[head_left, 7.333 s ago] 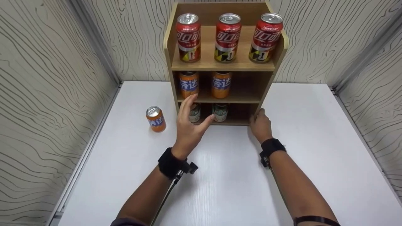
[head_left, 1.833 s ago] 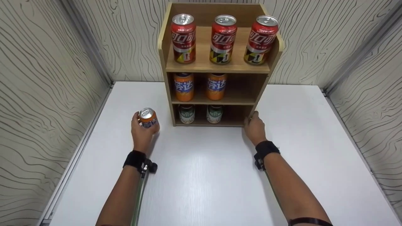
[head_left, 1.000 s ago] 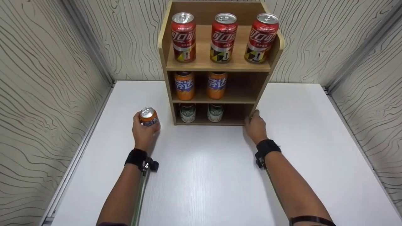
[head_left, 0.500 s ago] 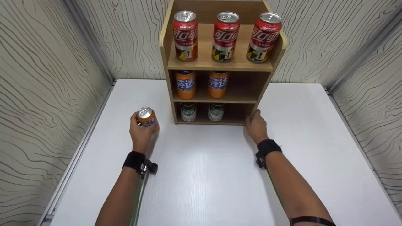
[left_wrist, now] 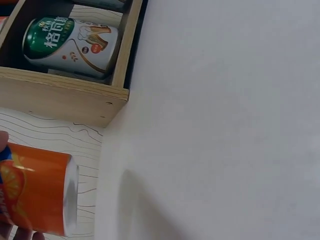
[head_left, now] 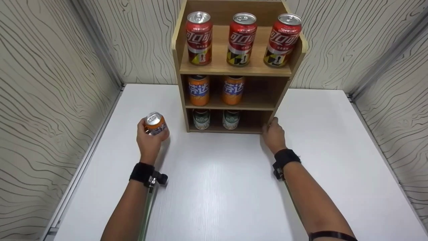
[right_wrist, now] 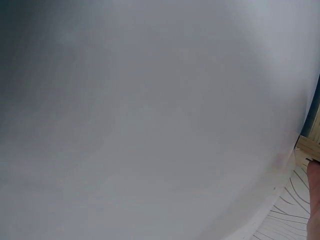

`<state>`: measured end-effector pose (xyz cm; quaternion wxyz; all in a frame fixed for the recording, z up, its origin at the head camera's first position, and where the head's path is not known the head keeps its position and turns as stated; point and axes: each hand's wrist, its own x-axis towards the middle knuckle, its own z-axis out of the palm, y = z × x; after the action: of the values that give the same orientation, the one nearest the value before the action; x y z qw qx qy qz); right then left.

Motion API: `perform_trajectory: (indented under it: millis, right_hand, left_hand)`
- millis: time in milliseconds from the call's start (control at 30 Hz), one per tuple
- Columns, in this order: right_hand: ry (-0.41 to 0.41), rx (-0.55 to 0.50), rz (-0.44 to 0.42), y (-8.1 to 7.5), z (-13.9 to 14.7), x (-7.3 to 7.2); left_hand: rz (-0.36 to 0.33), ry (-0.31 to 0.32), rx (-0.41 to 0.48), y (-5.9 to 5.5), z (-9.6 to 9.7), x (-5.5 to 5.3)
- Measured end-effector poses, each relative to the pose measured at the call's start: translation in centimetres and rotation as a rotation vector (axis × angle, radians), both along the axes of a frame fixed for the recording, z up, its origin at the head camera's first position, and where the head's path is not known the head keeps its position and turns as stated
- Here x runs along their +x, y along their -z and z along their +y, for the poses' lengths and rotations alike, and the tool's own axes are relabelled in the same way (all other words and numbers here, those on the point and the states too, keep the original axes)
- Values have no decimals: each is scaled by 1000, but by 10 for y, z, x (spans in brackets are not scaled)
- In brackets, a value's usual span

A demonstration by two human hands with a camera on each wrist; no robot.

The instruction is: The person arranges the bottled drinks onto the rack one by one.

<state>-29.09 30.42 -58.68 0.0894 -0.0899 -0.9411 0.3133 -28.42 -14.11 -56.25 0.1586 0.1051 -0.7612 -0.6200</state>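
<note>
My left hand (head_left: 149, 144) holds an orange soda can (head_left: 156, 124) with blue and white lettering, left of the shelf. Fingers and thumb wrap the can's sides, and its silver top faces up. In the left wrist view, wall pattern shows between the orange soda can's (left_wrist: 42, 190) base and the tabletop, so it is off the table. My right hand (head_left: 275, 136) grips the lower right side of the wooden shelf (head_left: 234, 69); some of its fingers are hidden. The right wrist view catches only part of that hand (right_wrist: 314, 200) against the wood.
On the top tier stand three red cola cans (head_left: 241, 40). Two orange soda cans (head_left: 233, 90) occupy the middle tier, left and centre. Below them are two green and white cans (head_left: 231, 119). Patterned walls (head_left: 147, 43) enclose the white table (head_left: 207, 187).
Since the oldest frame, my left hand has moved from before the shelf to the orange soda can and taken hold of it. Lately both hands have stayed nearly still; my view shifted slightly.
</note>
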Motion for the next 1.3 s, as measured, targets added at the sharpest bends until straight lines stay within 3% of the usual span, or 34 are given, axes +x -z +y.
perform_trajectory:
  millis: [467,1067,1300]
  right_hand:
    - [8,-12,-33,1,1,0]
    - [-15,-37,-29,0,1,1]
    - [-14,-27,-5,-1,1,1]
  left_hand:
    - [16,0,2,-23,5,8]
    - [156,33,-1,-65,24,25]
    - [190,22,12,-73,27,28]
